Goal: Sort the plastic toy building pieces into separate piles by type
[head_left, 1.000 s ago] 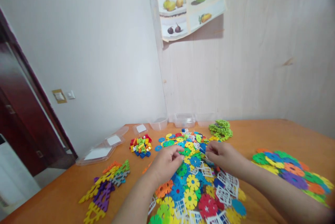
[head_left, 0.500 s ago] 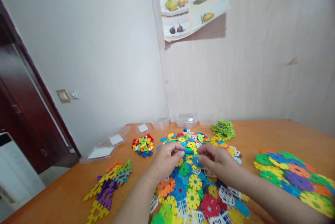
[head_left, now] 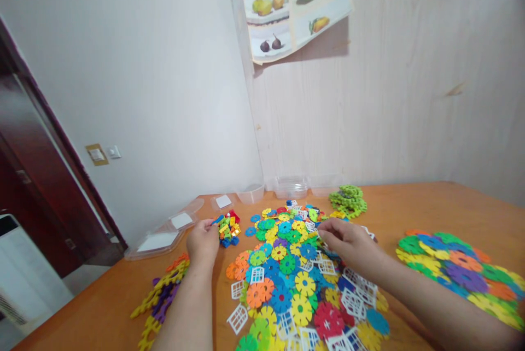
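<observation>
My left hand [head_left: 203, 241] is at the near edge of a small heap of little bricks [head_left: 227, 228], and a small blue piece [head_left: 217, 220] sticks out from its fingertips. My right hand [head_left: 344, 239] rests with curled fingers on the big central pile of flower-shaped discs and white window pieces [head_left: 295, 285]; its fingertips touch the pieces, and I cannot tell whether it holds one. Both forearms reach in from the bottom edge.
On the orange table [head_left: 410, 206] lie a flat mat of joined discs [head_left: 455, 266] at the right, a green disc cluster [head_left: 348, 200] at the back, and yellow and purple triangle frames [head_left: 162, 296] at the left. Clear tubs [head_left: 291, 187] and lids [head_left: 158, 240] line the wall.
My left hand has moved left from the middle of the disc pile to the small brick heap, carrying a blue piece. My right hand stayed over the disc pile, shifting slightly right.
</observation>
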`<state>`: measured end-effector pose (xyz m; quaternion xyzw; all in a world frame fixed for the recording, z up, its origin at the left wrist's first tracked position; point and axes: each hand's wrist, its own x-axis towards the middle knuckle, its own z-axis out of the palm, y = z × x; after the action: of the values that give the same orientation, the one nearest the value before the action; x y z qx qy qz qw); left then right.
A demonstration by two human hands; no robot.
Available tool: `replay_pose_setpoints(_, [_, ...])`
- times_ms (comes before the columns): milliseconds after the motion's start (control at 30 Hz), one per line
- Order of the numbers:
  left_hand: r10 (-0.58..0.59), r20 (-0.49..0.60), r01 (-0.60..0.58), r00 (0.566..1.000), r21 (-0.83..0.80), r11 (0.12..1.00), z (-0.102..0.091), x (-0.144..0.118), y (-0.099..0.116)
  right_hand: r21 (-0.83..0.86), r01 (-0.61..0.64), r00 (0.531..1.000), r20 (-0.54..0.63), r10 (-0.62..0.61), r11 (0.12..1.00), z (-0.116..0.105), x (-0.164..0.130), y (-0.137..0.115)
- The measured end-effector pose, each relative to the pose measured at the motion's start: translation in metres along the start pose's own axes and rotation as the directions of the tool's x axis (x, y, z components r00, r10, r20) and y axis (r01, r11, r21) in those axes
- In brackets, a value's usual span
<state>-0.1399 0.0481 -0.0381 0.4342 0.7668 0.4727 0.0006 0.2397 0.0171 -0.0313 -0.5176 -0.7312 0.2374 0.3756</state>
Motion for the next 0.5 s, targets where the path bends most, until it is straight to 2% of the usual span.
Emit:
replay_pose_setpoints(267, [0.06, 0.066, -0.07, 0.996, 0.152, 0.986, 0.003, -0.007, 0.004, -0.002, -0.008, 1.0, -0.007, 0.008, 1.0, 0.0, 0.001, 0.002])
replay_pose_setpoints(500, [0.038, 0.051, -0.045, 0.998, 0.146, 0.988, 0.002, -0.009, 0.008, 0.075, -0.002, 0.999, -0.04, 0.005, 0.997, -0.003, 0.007, 0.013])
